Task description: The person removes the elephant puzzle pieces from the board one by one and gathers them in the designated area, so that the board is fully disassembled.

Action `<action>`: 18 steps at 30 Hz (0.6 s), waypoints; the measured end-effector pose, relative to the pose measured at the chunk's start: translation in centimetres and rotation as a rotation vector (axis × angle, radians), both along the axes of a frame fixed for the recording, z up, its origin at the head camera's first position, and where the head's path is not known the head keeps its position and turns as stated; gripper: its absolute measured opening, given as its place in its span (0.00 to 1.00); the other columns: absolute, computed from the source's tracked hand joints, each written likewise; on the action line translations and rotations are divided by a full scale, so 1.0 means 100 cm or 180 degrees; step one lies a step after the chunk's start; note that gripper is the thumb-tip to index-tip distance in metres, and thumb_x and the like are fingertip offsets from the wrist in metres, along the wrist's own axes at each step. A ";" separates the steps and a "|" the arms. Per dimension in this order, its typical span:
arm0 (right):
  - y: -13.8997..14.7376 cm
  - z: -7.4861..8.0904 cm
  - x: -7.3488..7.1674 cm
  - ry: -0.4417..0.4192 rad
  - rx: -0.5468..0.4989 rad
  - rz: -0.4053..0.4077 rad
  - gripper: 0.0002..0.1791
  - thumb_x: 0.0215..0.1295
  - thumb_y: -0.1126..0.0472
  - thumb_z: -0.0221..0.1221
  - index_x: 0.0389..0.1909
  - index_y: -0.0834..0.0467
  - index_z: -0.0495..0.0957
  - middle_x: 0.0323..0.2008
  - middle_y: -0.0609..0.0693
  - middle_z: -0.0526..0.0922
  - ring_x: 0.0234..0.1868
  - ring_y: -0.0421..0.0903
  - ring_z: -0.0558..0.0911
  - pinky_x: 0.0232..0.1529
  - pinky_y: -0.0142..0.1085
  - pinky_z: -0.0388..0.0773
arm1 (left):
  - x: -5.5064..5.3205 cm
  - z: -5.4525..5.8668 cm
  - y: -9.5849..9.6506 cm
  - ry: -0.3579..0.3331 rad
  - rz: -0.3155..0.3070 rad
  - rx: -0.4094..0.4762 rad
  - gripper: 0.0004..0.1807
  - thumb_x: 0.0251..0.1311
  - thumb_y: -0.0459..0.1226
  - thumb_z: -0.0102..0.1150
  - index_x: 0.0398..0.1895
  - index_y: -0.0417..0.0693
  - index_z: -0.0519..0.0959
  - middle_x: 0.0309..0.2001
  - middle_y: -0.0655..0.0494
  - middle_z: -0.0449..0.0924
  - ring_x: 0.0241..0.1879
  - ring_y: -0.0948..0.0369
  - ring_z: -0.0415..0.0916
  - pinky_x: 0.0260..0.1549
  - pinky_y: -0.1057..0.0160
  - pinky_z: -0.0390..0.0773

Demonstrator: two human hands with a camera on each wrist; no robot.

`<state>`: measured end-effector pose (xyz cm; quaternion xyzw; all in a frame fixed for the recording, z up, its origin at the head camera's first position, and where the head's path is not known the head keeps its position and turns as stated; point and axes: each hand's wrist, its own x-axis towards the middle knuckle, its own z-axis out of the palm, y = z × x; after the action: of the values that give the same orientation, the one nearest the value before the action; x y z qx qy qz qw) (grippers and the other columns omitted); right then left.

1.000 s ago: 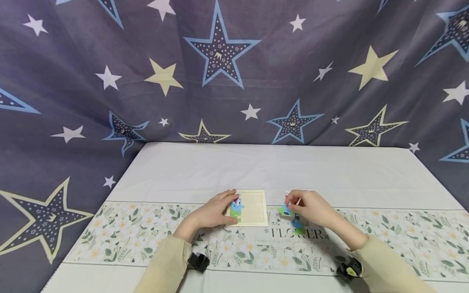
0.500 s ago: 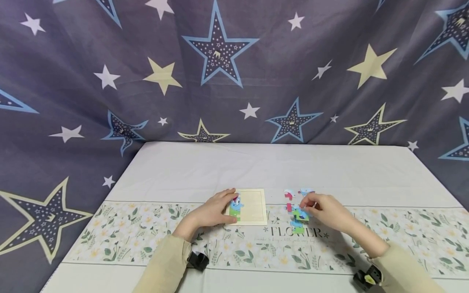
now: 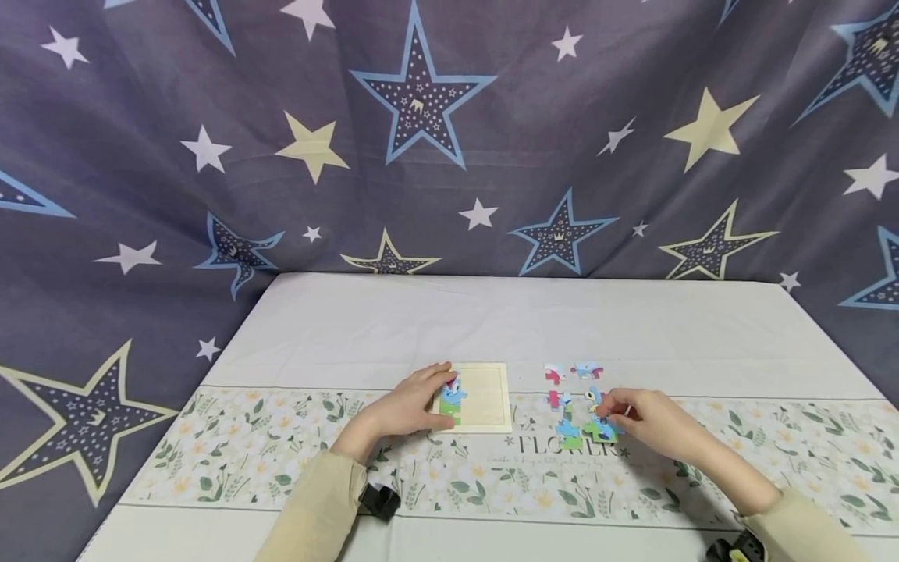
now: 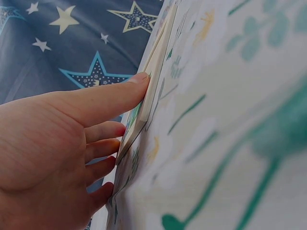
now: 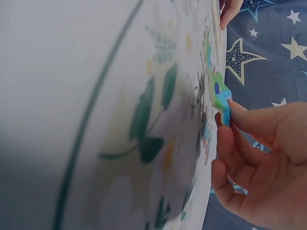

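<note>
My left hand rests over the left side of a shallow wooden puzzle tray, fingers at its far edge and thumb near the front corner. In the left wrist view, the straight thumb lies on the tray's rim. Blue, green and red puzzle pieces fill a strip along the tray's left side. To the right, my right hand pinches a green-and-blue puzzle piece between thumb and fingers, tilted close over the cloth. Other loose puzzle pieces lie just left of that hand.
Further loose pieces lie beyond the right hand, including a red-and-white piece and a blue-and-pink piece. A white tablecloth with a floral band covers the table. A star-patterned curtain hangs behind it.
My right hand has moved right and toward me with the pinched puzzle piece, uncovering several loose pieces. The left hand and tray stay where they were.
</note>
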<state>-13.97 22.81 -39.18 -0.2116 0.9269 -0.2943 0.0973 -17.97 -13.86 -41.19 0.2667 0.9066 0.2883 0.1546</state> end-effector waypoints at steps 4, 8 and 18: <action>0.003 -0.002 0.002 -0.0047 -0.0021 0.0076 0.05 0.62 0.65 0.54 0.33 0.51 0.77 0.27 0.41 0.78 0.25 0.35 0.73 0.25 0.29 0.70 | 0.000 0.000 -0.001 -0.0011 0.0000 0.0003 0.41 0.53 0.47 0.61 0.68 0.43 0.56 0.71 0.48 0.47 0.70 0.48 0.42 0.64 0.44 0.48; 0.006 -0.002 0.003 -0.0090 -0.0042 0.0106 0.06 0.63 0.65 0.53 0.33 0.51 0.77 0.28 0.41 0.78 0.25 0.35 0.73 0.26 0.29 0.70 | 0.001 0.001 -0.001 -0.0005 0.0008 -0.0015 0.41 0.53 0.47 0.61 0.68 0.43 0.56 0.71 0.48 0.47 0.70 0.48 0.42 0.64 0.44 0.48; 0.009 -0.005 0.001 -0.0201 -0.0059 0.0157 0.05 0.64 0.64 0.53 0.33 0.52 0.77 0.30 0.40 0.79 0.29 0.33 0.76 0.28 0.29 0.73 | 0.000 0.000 0.000 0.0001 -0.0009 0.0021 0.41 0.53 0.46 0.61 0.68 0.43 0.56 0.71 0.48 0.47 0.70 0.48 0.42 0.64 0.44 0.48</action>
<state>-13.82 23.70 -39.65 -0.2260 0.9151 -0.3070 0.1318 -17.93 -13.90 -41.15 0.2685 0.9053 0.2910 0.1541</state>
